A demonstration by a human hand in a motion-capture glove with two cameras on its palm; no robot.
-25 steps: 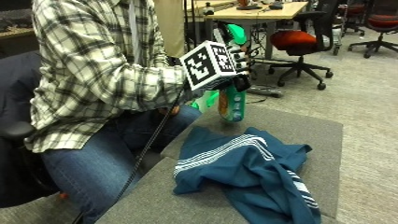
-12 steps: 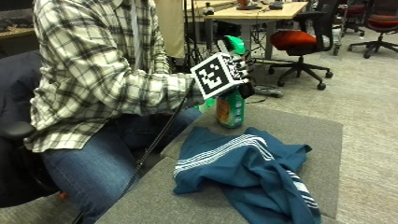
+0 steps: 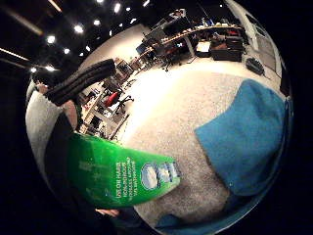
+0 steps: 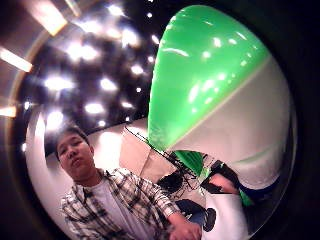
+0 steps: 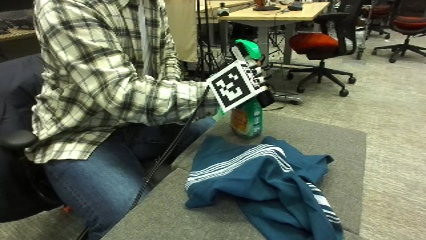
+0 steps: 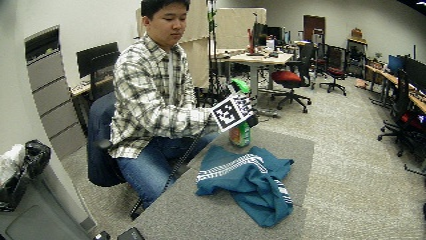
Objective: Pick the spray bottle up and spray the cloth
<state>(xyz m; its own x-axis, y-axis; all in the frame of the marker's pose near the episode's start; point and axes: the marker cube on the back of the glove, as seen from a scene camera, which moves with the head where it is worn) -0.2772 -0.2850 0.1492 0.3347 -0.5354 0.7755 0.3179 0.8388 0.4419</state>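
Spray bottle in the gloved hand, lifted beside the cloth.

The right hand (image 5: 256, 92) has its fingers curled round the neck of the green bottle (image 5: 247, 117), which hangs upright just beyond the far edge of the crumpled blue cloth (image 5: 266, 182) on the grey table (image 5: 166, 220). The bottle looks like light, stiff, smooth plastic, likely slippery; the narrow neck under the trigger is the best hold. The cloth is soft and limp, so it should soak up the spray without shifting.

A green spray bottle (image 5: 247, 117) is held upright above the table; a crumpled teal cloth (image 5: 269, 182) lies just beside it.
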